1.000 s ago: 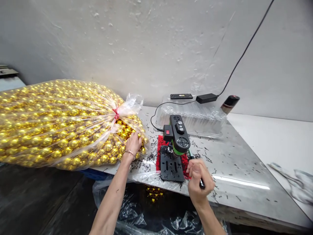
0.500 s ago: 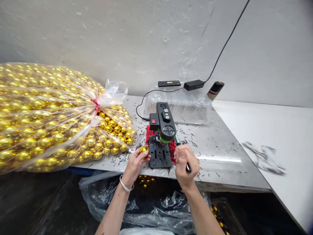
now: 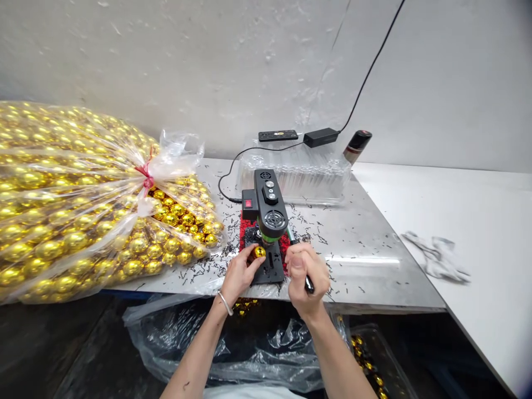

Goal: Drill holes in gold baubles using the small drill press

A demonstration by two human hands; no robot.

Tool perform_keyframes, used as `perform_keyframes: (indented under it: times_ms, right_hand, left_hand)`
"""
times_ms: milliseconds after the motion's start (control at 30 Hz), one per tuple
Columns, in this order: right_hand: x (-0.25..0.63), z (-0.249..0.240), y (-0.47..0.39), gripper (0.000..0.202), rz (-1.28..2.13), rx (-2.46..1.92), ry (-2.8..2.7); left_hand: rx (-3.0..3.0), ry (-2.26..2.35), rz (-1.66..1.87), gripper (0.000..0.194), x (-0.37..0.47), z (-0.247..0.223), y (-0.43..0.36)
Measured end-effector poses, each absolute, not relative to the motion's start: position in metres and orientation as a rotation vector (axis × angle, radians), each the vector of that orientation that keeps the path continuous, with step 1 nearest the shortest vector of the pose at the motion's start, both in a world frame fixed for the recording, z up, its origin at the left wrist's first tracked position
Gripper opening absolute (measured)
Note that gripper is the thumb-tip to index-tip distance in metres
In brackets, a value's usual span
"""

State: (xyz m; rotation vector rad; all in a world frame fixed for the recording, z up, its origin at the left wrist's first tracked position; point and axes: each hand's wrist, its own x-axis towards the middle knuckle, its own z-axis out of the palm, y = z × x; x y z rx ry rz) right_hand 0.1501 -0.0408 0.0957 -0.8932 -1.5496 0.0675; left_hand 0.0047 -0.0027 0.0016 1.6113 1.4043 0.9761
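Between the thumb and fingers of my left hand [image 3: 240, 275] is a shiny gold ball [image 3: 259, 251]. It is over the black slotted base plate [image 3: 272, 270], close below the head of a small black bench machine [image 3: 270, 205]. My right hand [image 3: 307, 275] is wrapped round the black-gripped lever [image 3: 309, 285] at the machine's right side. The machine has a red switch on its left and stands on a red mat [image 3: 243, 230] strewn with dark shavings.
A big clear bag of gold balls [image 3: 75, 221] lies left, tied with red string. Behind stand a clear plastic tray [image 3: 307, 194], a power adapter [image 3: 321, 137], a remote-like black box [image 3: 277, 136] and a can [image 3: 357, 146]. White gloves [image 3: 436, 257] lie right. Plastic sheeting [image 3: 166, 332] hangs below the table edge.
My left hand has brought the gold ball from the base plate's left edge to over the plate, under the machine's head. My right hand stays on the lever. The view has shifted slightly.
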Motion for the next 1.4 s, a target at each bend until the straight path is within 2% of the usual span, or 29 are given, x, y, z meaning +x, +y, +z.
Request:
perform_keyframes:
  times_ms: [400, 667, 1067, 1400]
  right_hand:
    - [0.152, 0.089, -0.041, 0.026, 0.063, -0.87, -1.563]
    - [0.154, 0.082, -0.042, 0.024, 0.044, -0.855, -1.582]
    - [0.151, 0.021, -0.033, 0.032, -0.063, -0.825, -1.519]
    - [0.149, 0.02, -0.032, 0.034, -0.022, -0.819, -1.515]
  left_hand:
    - [2.129, 1.381, 0.922, 0.026, 0.007, 0.004, -0.002]
    - [2.174, 1.514, 0.942, 0.027, 0.014, -0.006, -0.003]
    - [2.138, 1.52, 0.965, 0.024, 0.015, -0.012, -0.005]
    - [2.173, 1.516, 0.976, 0.029, 0.015, -0.016, -0.003]
